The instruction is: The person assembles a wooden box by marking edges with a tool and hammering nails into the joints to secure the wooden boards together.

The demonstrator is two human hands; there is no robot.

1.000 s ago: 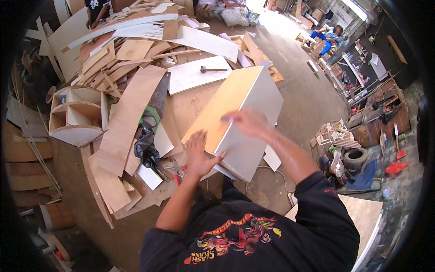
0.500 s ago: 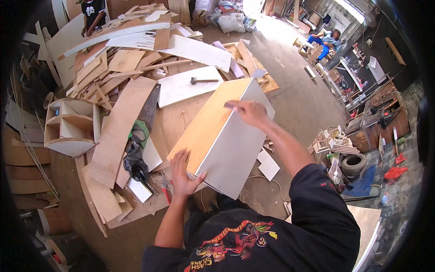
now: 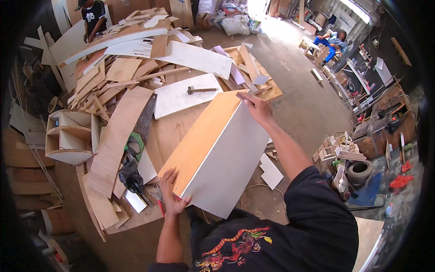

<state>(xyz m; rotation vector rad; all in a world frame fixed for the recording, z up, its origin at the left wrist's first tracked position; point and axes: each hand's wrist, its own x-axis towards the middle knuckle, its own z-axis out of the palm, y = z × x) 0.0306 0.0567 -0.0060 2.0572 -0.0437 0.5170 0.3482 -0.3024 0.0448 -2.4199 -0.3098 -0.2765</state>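
A box-shaped wooden piece [image 3: 226, 158] lies tilted in front of me, with a yellow-orange wood face on the left and a pale grey-white face on the right. At its near corner my left hand [image 3: 173, 195] grips it, fingers over the wood face and thumb along the pale side. Toward the far end, my right hand [image 3: 257, 109] is closed on a small dark brown block [image 3: 242, 95], held against the long edge between the two faces. A hammer [image 3: 202, 90] rests on a white board [image 3: 181, 97] beyond the box.
Offcuts [image 3: 122, 70] are heaped at the far left, with a person [image 3: 94, 20] behind them. Left stands a curved shelf unit [image 3: 72, 136]; closer are a black plastic bag [image 3: 131, 174] and a green object [image 3: 134, 144]. A seated person [image 3: 331, 43] and a tyre [image 3: 360, 170] are to the right.
My right hand has slid the brown block along the edge toward the box's far end. The box and my left hand sit slightly lower and further left in view.
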